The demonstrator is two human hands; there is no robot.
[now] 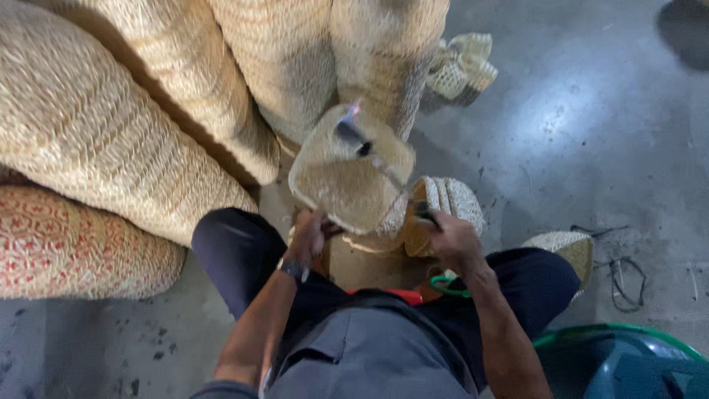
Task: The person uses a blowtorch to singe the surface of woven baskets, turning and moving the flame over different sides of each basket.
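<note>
Down on the concrete floor [591,133] sits a person, knees apart, singeing a small woven basket [347,181]. Left hand [310,235] grips the basket by its lower rim, tilted up over the lap, bottom toward the camera. Right hand [452,238] is closed round the handle of a torch [377,159], the nozzle laid across the basket with a small flame [353,111] at its far edge. Judging by that, the burn-off on this basket is mid-way: flame at the top edge only, can't tell which parts are already done. More small baskets [443,203] sit just beside the right hand, one [567,247] by the right knee, another [464,66] farther off. Big woven rolls [96,125] are stacked to the left. A green-rimmed tub [628,355] is at lower right.
</note>
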